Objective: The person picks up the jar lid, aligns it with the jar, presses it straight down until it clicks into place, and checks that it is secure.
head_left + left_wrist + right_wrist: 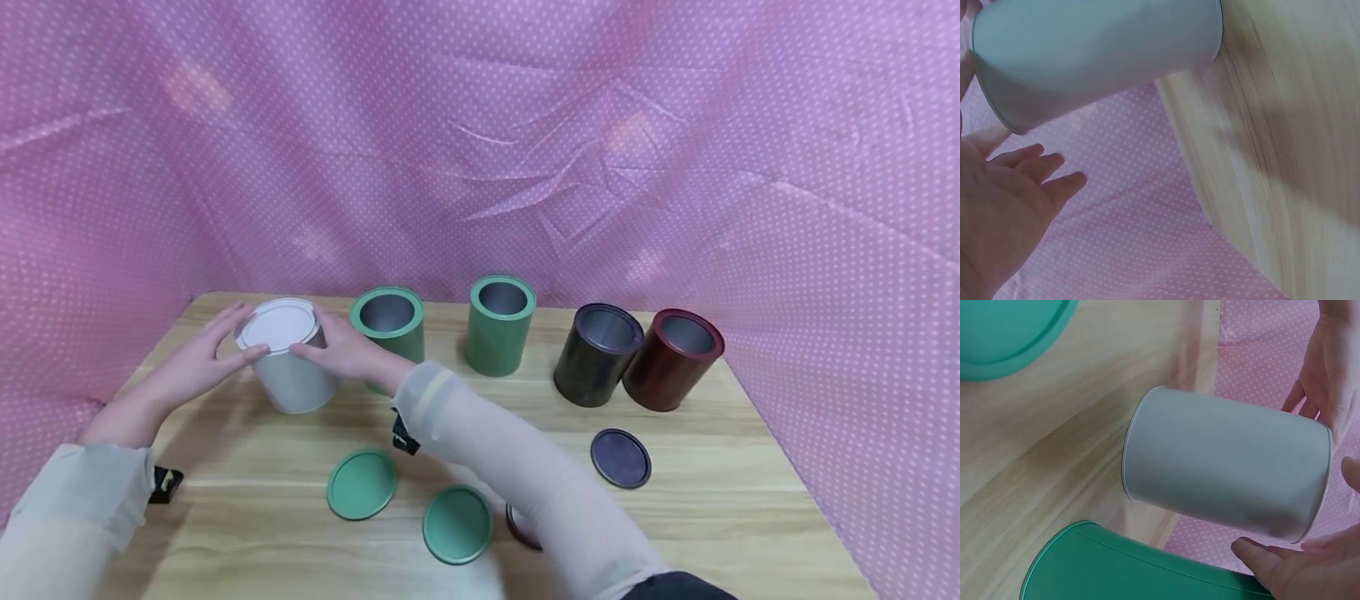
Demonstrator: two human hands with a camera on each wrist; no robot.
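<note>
While the white can (296,387) stands near the desk's (247,517) far left corner, left hand (197,354) and right hand (348,346) flank its lidded top, fingers mostly straight, thumbs at rim. Green can (407,340) just right, by far edge; two green lids (362,484) toward near edge.

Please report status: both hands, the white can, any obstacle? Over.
Left hand, right hand: at opposite sides of lid. White can: upright, lid on top. Possible obstacle: open green can, close by right hand.
</note>
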